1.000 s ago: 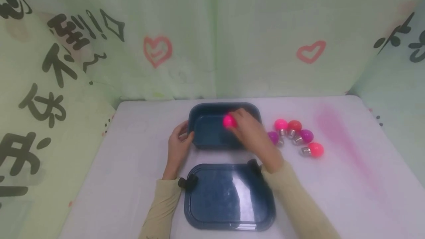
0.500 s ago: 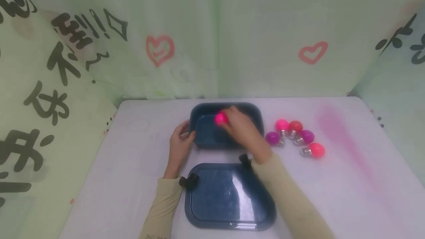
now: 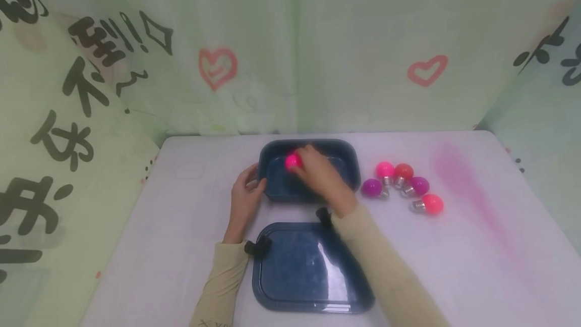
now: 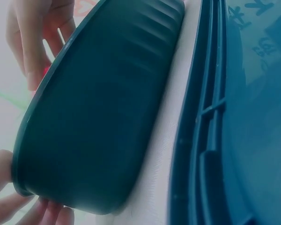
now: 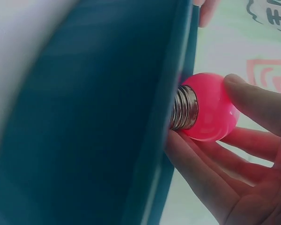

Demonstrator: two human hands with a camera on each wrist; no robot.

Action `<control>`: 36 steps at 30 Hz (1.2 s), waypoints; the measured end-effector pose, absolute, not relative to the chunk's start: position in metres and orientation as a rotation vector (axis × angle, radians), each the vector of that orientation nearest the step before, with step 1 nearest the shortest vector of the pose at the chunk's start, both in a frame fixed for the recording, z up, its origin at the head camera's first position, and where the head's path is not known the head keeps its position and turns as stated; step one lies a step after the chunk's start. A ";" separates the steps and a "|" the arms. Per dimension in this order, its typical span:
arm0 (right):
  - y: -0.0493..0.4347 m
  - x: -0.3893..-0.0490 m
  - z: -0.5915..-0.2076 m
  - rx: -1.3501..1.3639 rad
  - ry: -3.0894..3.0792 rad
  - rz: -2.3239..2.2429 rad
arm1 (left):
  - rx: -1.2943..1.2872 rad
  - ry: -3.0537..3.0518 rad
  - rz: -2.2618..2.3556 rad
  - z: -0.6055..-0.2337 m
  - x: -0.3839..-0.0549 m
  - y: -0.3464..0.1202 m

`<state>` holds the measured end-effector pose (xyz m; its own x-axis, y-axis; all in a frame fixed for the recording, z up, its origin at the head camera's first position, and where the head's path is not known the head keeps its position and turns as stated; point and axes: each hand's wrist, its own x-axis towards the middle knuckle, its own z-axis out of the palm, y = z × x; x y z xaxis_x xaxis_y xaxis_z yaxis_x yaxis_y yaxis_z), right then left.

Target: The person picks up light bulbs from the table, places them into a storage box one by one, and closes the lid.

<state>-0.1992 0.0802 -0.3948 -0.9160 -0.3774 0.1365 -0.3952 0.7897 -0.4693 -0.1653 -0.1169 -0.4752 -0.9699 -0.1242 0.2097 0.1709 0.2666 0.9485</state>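
My right hand [image 3: 321, 171] holds a pink light bulb [image 3: 292, 161] over the left part of a dark blue box [image 3: 290, 198]. In the right wrist view, the thumb and fingers grip the bulb's round pink globe [image 5: 213, 105]. Its threaded metal base [image 5: 183, 108] points down past the box's rim, which hides the tip. My left hand [image 3: 245, 200] holds the box's left end, its thumb at the front corner and its fingers around the side. The left wrist view shows these fingers [image 4: 40, 211] at the end wall.
A dark blue lid [image 3: 295, 266] lies flat in front of the box. To the box's right rest several bulbs: a purple bulb [image 3: 372, 187], a pink bulb [image 3: 385, 169], a red bulb [image 3: 403, 171] and others. Curtains [image 3: 354, 54] surround the white table [image 3: 172, 246].
My right hand has moved left across the box with the pink bulb, ending slightly farther back. My left hand stays on the box; the lid and the other bulbs have not moved.
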 end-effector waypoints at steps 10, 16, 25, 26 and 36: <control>0.070 -0.203 -0.405 0.620 -2.979 0.743 | -0.022 -2.312 -1.766 -0.476 -0.164 -0.119; 0.063 -0.204 -0.407 0.610 -3.013 0.768 | -0.015 -2.314 -1.767 -0.476 -0.163 -0.119; 0.059 -0.207 -0.414 0.624 -3.020 0.722 | -0.035 -2.290 -1.762 -0.476 -0.165 -0.119; 0.059 -0.207 -0.415 0.625 -3.018 0.720 | -0.033 -2.286 -1.766 -0.476 -0.165 -0.119; 0.056 -0.212 -0.423 0.552 -3.087 0.784 | -0.018 -2.307 -1.758 -0.475 -0.166 -0.118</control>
<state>-0.2119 0.0563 -0.4234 -0.9377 -0.3474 -0.0038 -0.3035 0.8244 -0.4778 -0.1659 -0.1175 -0.4751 -0.9711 -0.1346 0.1972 0.1544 0.2760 0.9487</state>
